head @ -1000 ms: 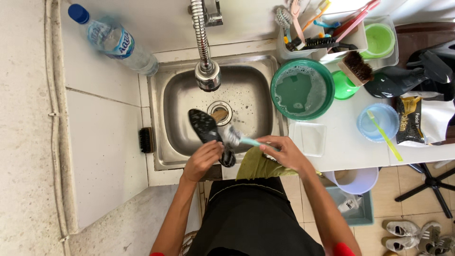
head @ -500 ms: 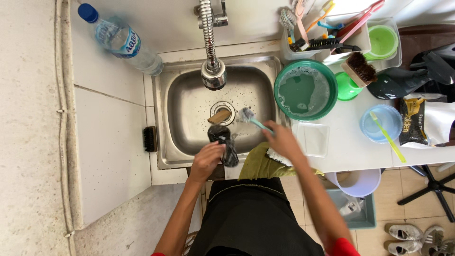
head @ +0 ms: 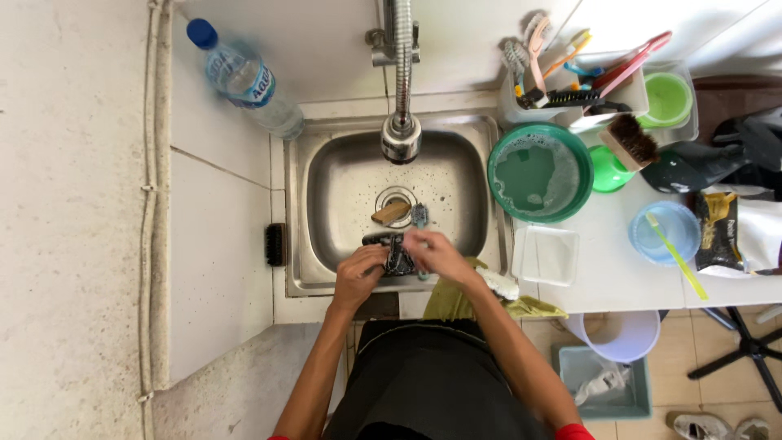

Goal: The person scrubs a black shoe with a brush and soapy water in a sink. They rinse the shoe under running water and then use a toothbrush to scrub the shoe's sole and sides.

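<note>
1. Water bottle (head: 244, 80): clear plastic with a blue cap, lying tilted on the pale ledge, well up and to the left of the hands.
2. Small black brush (head: 275, 244): on the sink's left rim, just left of the left hand.
3. Left hand (head: 358, 277): fingers closed around the left end of a dark shoe (head: 391, 253), gripping it over the near part of the basin.
4. Dark shoe: held between both hands, low inside the steel sink (head: 326, 195), just short of the drain. Judged light, wet and likely slippery, with a soft upper and a stiffer sole; the firm ends or sole edge look the safest places to take hold.
5. Right hand (head: 436, 253): closed over the shoe's right side; a teal-handled brush (head: 419, 217) pokes out beyond the fingers, though how it is pinched cannot be told.
6. Faucet (head: 401, 122): hangs above the basin, beyond the hands.
7. Green basin (head: 540, 173): soapy water, on the white table (head: 611, 285) up and right of the hands.
8. Clear lid (head: 546, 254), brush caddy (head: 570, 90), blue bowl (head: 664, 232): further right.
9. Room: tiled wall, beige floor below right.
</note>
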